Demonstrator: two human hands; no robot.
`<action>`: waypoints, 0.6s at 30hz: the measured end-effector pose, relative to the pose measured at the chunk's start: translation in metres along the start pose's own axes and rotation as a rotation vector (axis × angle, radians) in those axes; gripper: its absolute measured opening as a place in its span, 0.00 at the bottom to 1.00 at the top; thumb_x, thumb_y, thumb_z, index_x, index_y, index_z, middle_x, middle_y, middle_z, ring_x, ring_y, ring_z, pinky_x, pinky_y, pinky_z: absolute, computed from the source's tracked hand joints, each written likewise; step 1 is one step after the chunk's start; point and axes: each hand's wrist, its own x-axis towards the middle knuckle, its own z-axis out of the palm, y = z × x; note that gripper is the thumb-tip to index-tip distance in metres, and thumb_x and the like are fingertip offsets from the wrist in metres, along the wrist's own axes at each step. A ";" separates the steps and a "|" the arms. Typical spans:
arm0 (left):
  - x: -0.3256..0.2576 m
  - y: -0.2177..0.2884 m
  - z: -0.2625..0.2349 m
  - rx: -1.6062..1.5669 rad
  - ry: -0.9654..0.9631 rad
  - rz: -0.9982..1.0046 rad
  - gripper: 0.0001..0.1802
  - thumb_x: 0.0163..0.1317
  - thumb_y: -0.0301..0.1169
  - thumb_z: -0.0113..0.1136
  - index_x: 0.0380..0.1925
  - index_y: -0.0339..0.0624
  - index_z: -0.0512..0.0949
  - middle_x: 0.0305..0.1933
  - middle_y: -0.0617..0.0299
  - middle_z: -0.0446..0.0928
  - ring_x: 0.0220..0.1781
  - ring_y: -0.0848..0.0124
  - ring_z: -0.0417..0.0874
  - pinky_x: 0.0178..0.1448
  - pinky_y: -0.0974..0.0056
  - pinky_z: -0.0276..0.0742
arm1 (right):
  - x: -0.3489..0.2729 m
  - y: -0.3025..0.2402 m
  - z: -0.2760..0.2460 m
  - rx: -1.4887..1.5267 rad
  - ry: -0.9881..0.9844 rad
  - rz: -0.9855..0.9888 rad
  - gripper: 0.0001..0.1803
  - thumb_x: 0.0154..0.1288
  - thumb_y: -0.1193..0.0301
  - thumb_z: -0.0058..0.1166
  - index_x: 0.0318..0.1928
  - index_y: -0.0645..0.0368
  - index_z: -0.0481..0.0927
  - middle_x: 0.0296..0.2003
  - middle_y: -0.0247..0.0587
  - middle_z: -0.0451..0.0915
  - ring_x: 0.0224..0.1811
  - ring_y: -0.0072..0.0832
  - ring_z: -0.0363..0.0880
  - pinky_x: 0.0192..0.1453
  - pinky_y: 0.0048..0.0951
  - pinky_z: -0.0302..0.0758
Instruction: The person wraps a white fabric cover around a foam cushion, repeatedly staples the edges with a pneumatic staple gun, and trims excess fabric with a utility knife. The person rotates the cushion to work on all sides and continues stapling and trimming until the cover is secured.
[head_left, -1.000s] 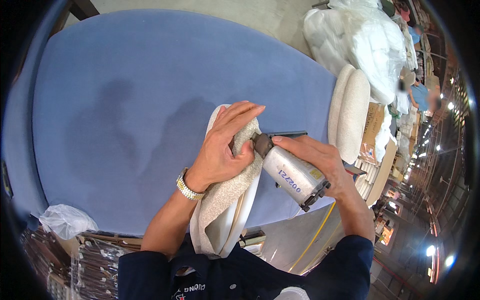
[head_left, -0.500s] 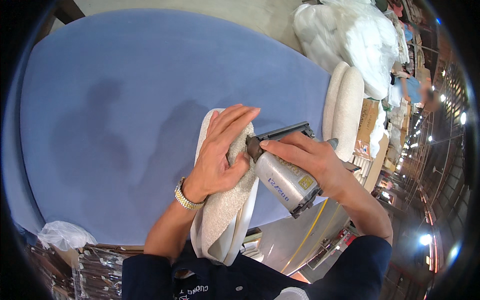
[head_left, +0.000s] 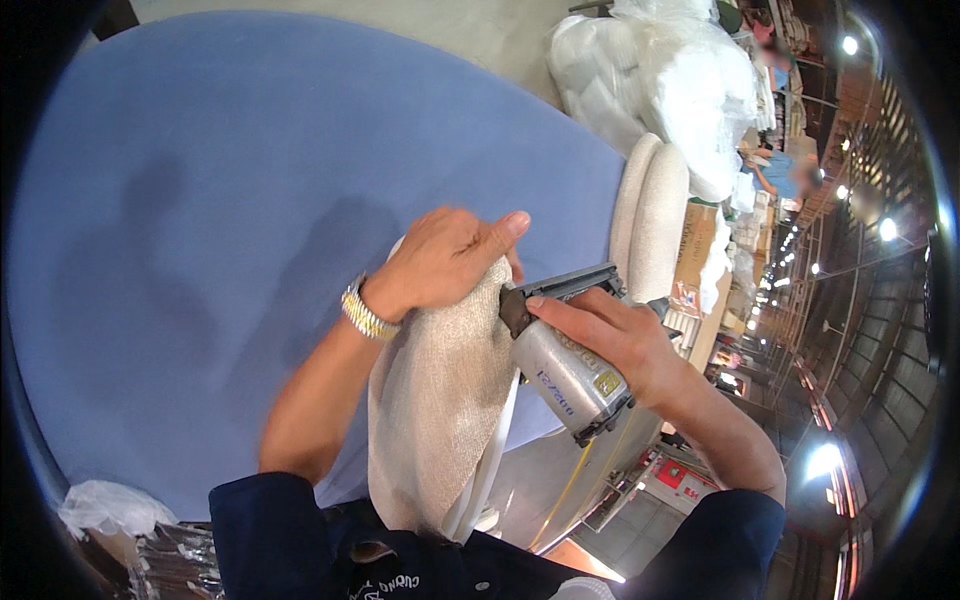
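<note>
My right hand (head_left: 625, 340) is wrapped around a grey pneumatic staple gun (head_left: 572, 375) with a silver metal body and a long dark magazine. Its dark nose touches or nearly touches the right edge of a long padded piece (head_left: 440, 400) covered in beige woven fabric. Over the far end of that padded piece lies my left hand (head_left: 440, 258), its fingers curled round the edge and the thumb sticking out to the right. A white rim (head_left: 485, 490) of the piece shows along its lower right side. The left fingertips are mostly hidden.
A large blue padded table (head_left: 250, 120) spreads under the work. At its right edge stand two similar beige padded pieces (head_left: 660, 210). Beyond are clear plastic bags of white material (head_left: 665, 90) and a cardboard box (head_left: 695, 245). A person (head_left: 780, 172) is in the background.
My left hand has gone from lying flat along the padded piece to gripping its far end. The beige fabric has turned so its broad face shows more. The staple gun stays at the edge.
</note>
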 end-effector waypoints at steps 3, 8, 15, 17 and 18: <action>0.006 -0.013 0.012 0.013 0.095 0.026 0.40 0.80 0.55 0.44 0.18 0.36 0.84 0.13 0.50 0.74 0.18 0.55 0.76 0.32 0.54 0.72 | 0.004 -0.005 -0.007 -0.010 -0.051 0.037 0.40 0.55 0.69 0.66 0.72 0.44 0.74 0.41 0.35 0.78 0.37 0.31 0.84 0.33 0.34 0.83; 0.002 -0.024 0.014 0.052 0.187 0.065 0.42 0.80 0.55 0.46 0.10 0.35 0.75 0.09 0.48 0.66 0.12 0.52 0.68 0.23 0.51 0.63 | 0.014 -0.014 -0.010 -0.023 -0.036 0.054 0.38 0.55 0.70 0.66 0.71 0.44 0.77 0.41 0.34 0.79 0.36 0.29 0.84 0.31 0.32 0.82; -0.003 -0.022 0.014 -0.007 0.242 0.119 0.41 0.80 0.52 0.47 0.10 0.35 0.73 0.09 0.48 0.66 0.12 0.52 0.67 0.23 0.51 0.62 | 0.028 -0.025 -0.016 -0.010 -0.059 0.098 0.35 0.56 0.70 0.66 0.68 0.46 0.80 0.40 0.34 0.81 0.36 0.29 0.85 0.33 0.32 0.84; -0.002 -0.021 0.013 -0.013 0.252 0.119 0.40 0.80 0.51 0.47 0.10 0.35 0.73 0.09 0.47 0.66 0.12 0.51 0.68 0.23 0.51 0.63 | 0.032 -0.024 -0.020 0.000 -0.079 0.091 0.34 0.57 0.70 0.66 0.68 0.46 0.80 0.41 0.35 0.81 0.35 0.29 0.85 0.33 0.32 0.85; -0.003 -0.019 0.014 -0.025 0.253 0.122 0.40 0.80 0.51 0.47 0.09 0.35 0.73 0.09 0.47 0.67 0.12 0.51 0.68 0.23 0.50 0.64 | 0.033 -0.026 -0.023 -0.001 -0.087 0.103 0.34 0.56 0.72 0.67 0.67 0.48 0.81 0.41 0.37 0.82 0.36 0.32 0.86 0.35 0.32 0.85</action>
